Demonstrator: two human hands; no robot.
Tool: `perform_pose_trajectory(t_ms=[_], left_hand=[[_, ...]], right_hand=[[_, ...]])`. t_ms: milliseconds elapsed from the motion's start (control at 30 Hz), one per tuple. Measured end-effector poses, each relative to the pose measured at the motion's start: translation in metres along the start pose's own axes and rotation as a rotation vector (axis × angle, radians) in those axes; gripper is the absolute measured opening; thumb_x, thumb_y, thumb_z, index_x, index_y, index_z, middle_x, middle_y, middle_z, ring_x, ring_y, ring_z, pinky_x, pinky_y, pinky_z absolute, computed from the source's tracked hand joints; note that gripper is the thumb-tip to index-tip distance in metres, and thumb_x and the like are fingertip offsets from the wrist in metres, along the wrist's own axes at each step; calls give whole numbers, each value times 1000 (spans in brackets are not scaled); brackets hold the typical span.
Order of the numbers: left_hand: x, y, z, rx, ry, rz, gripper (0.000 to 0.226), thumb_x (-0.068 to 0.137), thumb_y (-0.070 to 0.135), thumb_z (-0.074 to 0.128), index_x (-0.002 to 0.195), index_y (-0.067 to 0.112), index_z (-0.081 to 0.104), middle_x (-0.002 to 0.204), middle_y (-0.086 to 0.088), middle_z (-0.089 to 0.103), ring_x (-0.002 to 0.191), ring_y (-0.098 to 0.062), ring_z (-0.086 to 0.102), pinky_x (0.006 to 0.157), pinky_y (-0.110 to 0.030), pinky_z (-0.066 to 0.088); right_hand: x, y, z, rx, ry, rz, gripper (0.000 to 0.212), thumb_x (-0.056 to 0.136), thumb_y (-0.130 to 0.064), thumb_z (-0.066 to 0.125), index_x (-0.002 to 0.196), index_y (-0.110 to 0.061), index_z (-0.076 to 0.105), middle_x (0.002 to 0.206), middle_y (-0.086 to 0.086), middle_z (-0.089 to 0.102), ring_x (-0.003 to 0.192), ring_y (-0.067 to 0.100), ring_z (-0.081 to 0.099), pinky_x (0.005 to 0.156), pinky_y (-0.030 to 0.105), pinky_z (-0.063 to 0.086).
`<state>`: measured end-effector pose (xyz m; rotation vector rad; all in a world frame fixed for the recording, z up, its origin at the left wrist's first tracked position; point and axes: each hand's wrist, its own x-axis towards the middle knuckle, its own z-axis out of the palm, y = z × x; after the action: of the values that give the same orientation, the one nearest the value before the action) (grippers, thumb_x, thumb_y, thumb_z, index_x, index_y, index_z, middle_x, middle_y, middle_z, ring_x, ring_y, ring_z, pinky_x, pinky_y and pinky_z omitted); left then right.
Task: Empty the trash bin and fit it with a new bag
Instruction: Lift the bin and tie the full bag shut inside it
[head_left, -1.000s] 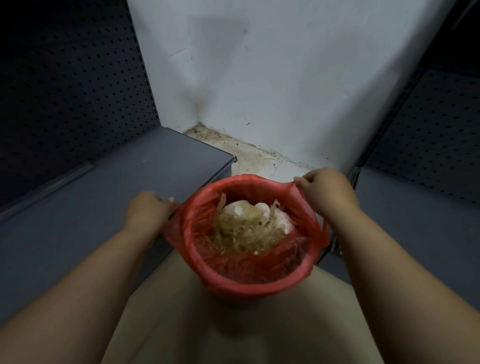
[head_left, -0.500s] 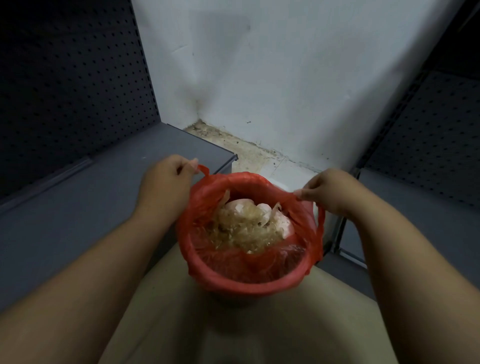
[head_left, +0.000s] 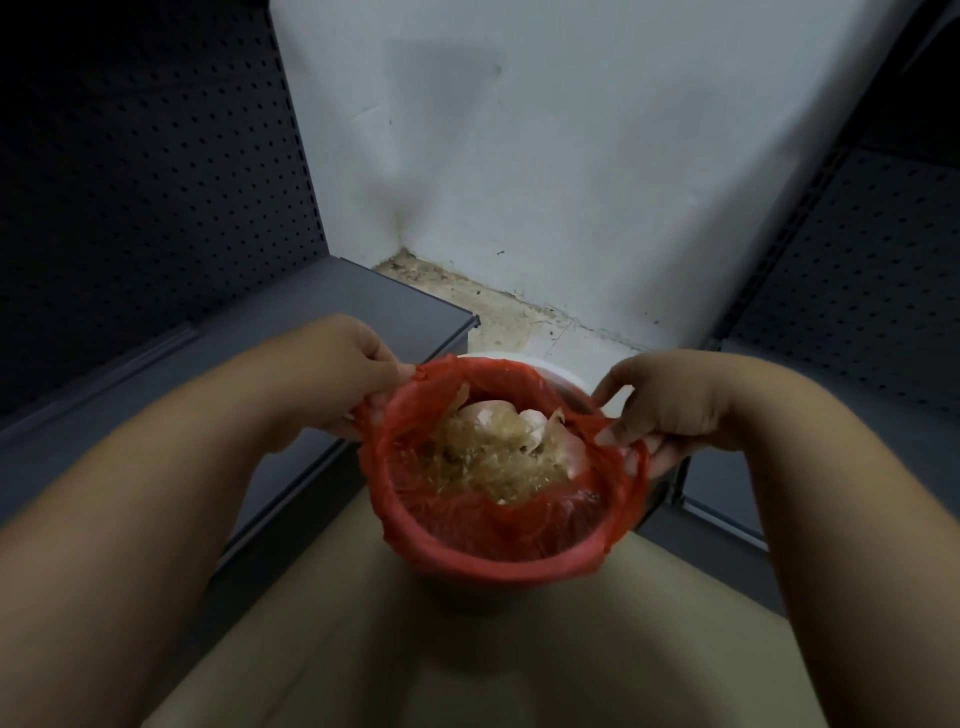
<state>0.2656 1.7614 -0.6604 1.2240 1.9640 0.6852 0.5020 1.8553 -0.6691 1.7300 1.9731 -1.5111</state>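
Note:
A round bin stands on the floor between two shelf units, its white rim (head_left: 563, 373) bare at the back right. A red plastic bag (head_left: 498, 564) lines it and still wraps the front rim. Pale crumpled trash (head_left: 498, 449) fills the bag. My left hand (head_left: 345, 376) pinches the bag's edge at the back left, lifted off the rim. My right hand (head_left: 670, 405) grips the bag's edge on the right, fingers curled into the plastic. The bin's body is hidden below the bag.
A grey shelf base (head_left: 291, 332) with a dark pegboard back (head_left: 145, 166) lies close on the left. Another grey shelf (head_left: 852, 395) lies on the right. A white wall (head_left: 545, 156) stands behind, with dirty floor (head_left: 498, 306) at its foot. Beige floor (head_left: 467, 649) lies in front.
Both hands have pulled the bag's back edge inward off the bin, baring the white rim. The left hand rose from the bin's side to the bag's edge.

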Motion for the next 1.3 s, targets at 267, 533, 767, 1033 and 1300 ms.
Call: perform_pose_trajectory(t_ms=[267,533,767,1033,1300], left_hand=[[-1,0,-10,-255,83,-8,21,92,20,53,80,7,64,56,-2,48,36,-7,48,56,-30,53],[7,7,-17,-818,76,-74,17,90,20,56,81,8,64,59,4,43,42,-4,37,36,-11,37],[15,6,-9,-166,461,336,10,87,22,61,83,17,68,74,-6,57,59,-12,52,56,-21,47],[24,16,49,-738,222,374,22,96,24,44,83,22,62,67,10,70,58,-1,62,66,-21,50],[29,26,86,-40,-260,589,21,88,34,56,72,45,63,153,20,18,79,4,61,67,-17,40]], right_hand=[[1,-2,-4,554,-76,-228,38,78,10,61,107,-15,59,76,7,66,68,15,66,71,28,56],[8,-3,-2,1008,145,-314,22,84,11,55,91,-8,63,63,1,68,51,5,66,55,16,57],[1,-13,-2,629,569,-432,27,83,8,61,109,2,65,82,9,67,74,21,68,75,28,61],[5,-31,5,155,816,-495,11,78,-6,72,88,-9,74,75,6,68,61,11,58,68,25,48],[9,-37,17,234,718,-581,27,77,-8,73,61,-27,62,55,-9,55,52,6,50,67,31,46]])
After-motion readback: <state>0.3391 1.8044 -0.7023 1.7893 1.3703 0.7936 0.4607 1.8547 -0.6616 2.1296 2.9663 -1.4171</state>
